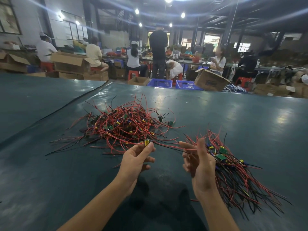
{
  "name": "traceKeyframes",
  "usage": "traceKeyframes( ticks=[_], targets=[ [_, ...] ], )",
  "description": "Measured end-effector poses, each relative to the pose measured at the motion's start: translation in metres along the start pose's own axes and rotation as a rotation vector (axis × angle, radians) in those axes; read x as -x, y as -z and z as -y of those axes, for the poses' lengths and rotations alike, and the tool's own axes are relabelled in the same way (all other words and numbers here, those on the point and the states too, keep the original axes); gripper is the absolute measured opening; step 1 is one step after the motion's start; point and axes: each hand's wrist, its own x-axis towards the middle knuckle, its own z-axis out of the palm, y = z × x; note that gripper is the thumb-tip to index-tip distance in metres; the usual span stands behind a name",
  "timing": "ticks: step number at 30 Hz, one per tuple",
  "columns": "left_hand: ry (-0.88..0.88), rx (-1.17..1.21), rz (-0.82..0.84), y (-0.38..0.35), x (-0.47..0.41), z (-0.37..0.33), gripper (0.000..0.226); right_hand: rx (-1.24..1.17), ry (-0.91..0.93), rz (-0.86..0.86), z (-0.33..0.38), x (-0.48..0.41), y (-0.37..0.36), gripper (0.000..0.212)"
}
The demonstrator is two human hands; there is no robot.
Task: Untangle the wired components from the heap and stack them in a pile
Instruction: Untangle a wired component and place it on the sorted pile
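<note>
The tangled heap [126,125] of red and black wired components lies on the dark table [241,114], just beyond the left hand [138,157]. That hand pinches one component [146,142] by its yellow part at thumb and fingertip. The component's wires run rightward across the right hand [200,162], whose fingers are spread and relaxed. The sorted pile [236,177] lies just right of that hand.
</note>
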Motion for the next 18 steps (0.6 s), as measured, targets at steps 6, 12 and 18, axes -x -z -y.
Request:
traceKeyframes(
  ticks=[6,12,18],
  targets=[
    [0.082,0.090,0.283,-0.002,0.005,-0.005,0.032,-0.151,-0.197,0.032,-0.002,-0.001,0.001,0.084],
    [0.219,-0.145,0.549,-0.004,0.017,0.000,0.050,0.245,-0.321,0.214,-0.009,0.011,-0.020,0.048],
    [0.194,-0.174,0.559,-0.001,0.015,-0.004,0.042,0.092,-0.372,0.213,-0.009,0.008,-0.015,0.025]
  ],
)
